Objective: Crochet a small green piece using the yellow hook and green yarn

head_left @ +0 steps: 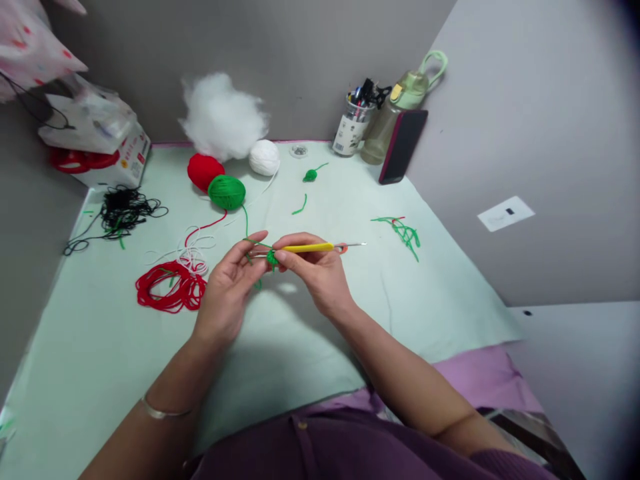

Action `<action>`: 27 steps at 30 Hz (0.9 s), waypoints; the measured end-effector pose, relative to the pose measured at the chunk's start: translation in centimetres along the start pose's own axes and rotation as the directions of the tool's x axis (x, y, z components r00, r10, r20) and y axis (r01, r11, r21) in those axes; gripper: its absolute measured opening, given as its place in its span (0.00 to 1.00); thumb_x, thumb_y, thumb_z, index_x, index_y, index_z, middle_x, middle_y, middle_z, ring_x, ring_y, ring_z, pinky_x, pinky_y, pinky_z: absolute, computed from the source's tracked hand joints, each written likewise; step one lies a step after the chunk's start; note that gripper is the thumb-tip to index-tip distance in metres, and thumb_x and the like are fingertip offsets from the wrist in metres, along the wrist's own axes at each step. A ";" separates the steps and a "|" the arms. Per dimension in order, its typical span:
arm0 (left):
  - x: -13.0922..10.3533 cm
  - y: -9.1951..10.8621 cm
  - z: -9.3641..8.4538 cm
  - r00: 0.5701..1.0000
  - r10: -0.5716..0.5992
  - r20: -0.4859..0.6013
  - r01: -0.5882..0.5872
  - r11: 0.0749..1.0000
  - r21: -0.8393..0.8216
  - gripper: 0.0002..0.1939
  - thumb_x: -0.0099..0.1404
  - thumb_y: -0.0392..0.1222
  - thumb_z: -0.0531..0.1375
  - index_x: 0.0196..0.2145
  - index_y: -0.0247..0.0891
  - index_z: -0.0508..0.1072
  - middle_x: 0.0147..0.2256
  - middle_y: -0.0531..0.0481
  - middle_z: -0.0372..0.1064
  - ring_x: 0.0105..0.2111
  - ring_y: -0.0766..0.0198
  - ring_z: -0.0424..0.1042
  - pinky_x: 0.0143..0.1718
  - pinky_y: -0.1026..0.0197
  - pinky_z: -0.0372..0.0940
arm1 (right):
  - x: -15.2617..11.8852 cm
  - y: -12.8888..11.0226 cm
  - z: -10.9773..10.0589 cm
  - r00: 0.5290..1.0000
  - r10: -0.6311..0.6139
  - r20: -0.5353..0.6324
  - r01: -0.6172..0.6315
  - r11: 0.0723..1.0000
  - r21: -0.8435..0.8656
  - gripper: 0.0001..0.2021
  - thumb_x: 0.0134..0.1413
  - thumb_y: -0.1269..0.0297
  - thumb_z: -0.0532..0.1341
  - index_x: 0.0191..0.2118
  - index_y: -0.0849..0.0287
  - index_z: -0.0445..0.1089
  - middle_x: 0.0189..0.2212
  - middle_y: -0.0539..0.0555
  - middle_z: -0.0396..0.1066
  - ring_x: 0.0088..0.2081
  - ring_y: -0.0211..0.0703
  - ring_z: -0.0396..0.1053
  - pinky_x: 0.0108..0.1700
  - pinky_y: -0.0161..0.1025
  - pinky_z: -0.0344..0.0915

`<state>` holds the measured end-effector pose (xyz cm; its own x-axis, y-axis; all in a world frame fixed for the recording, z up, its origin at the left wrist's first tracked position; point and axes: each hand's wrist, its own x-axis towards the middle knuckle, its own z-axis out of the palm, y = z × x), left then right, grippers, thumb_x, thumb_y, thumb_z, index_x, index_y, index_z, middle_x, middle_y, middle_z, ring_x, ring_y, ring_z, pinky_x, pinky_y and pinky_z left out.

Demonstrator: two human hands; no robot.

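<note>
Between my two hands is a small green crocheted piece (273,258). My left hand (233,277) pinches its left side, with green yarn running over the fingers. In my right hand (315,270) is a yellow-handled crochet hook (313,247), its handle pointing right and its metal end reaching left to the green piece. The right fingertips also touch that piece. A green strand leads up from my left hand to a green yarn ball (227,193), which rests against a red yarn ball (205,172).
White stuffing (225,119) and a white yarn ball (264,158) stand at the back. Loose red yarn (167,287) and black yarn (125,210) lie left. Green scraps (406,233) lie right. A phone (404,147), bottle (383,130) and pen cup (351,130) stand back right.
</note>
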<state>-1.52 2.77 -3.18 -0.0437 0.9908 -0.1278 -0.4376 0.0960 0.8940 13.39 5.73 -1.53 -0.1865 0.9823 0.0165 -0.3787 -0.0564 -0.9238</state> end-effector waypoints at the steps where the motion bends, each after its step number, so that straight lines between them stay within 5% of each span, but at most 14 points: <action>1: -0.1 -0.1 0.0 1.000 0.012 0.006 -0.012 1.000 0.018 0.22 0.61 0.38 0.74 0.54 0.44 0.80 0.40 0.53 0.79 0.42 0.66 0.77 0.49 0.66 0.69 | 0.0 0.0 0.0 1.000 0.009 -0.002 -0.009 1.000 0.007 0.10 0.46 0.59 0.77 0.33 0.55 0.81 0.28 0.47 0.77 0.29 0.36 0.71 0.36 0.38 0.71; 9: -0.3 -0.1 0.3 0.997 -0.061 0.052 0.062 0.998 -0.021 0.19 0.63 0.41 0.73 0.51 0.41 0.79 0.38 0.52 0.80 0.38 0.64 0.79 0.46 0.63 0.72 | 0.9 0.9 -0.7 0.983 0.167 -0.070 -0.162 0.984 0.078 0.11 0.43 0.61 0.77 0.34 0.56 0.81 0.22 0.45 0.72 0.24 0.33 0.64 0.28 0.33 0.59; 13: 0.1 -0.1 0.3 0.989 -0.149 0.024 0.150 0.985 -0.080 0.18 0.63 0.47 0.72 0.48 0.38 0.80 0.36 0.50 0.80 0.34 0.66 0.78 0.42 0.65 0.72 | 0.7 1.2 -0.6 0.987 0.150 -0.061 -0.147 0.988 0.046 0.11 0.43 0.62 0.77 0.34 0.55 0.81 0.25 0.47 0.75 0.26 0.36 0.68 0.31 0.35 0.65; 20: 0.5 -0.1 -0.3 0.989 -0.151 0.000 0.151 0.987 -0.048 0.23 0.59 0.41 0.74 0.52 0.39 0.78 0.31 0.55 0.76 0.31 0.68 0.75 0.40 0.65 0.71 | 0.3 1.3 -0.5 0.995 0.094 0.031 -0.091 0.990 -0.104 0.07 0.49 0.60 0.75 0.35 0.53 0.82 0.31 0.49 0.77 0.30 0.39 0.73 0.36 0.38 0.72; 27: 0.4 -0.2 -0.5 0.997 -0.055 -0.050 0.066 0.966 0.251 0.23 0.60 0.42 0.70 0.54 0.41 0.77 0.35 0.52 0.77 0.39 0.61 0.77 0.47 0.59 0.70 | 0.7 1.6 -1.5 0.993 0.114 -0.042 -0.120 0.978 -0.170 0.07 0.51 0.59 0.75 0.34 0.55 0.81 0.26 0.49 0.75 0.29 0.38 0.69 0.35 0.36 0.66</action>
<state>-1.93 3.15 -3.61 -0.0645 0.9780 -0.1985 -0.2005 0.1822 0.9626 14.04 6.59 -3.58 -0.1901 0.9761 -0.1053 -0.1940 -0.1425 -0.9706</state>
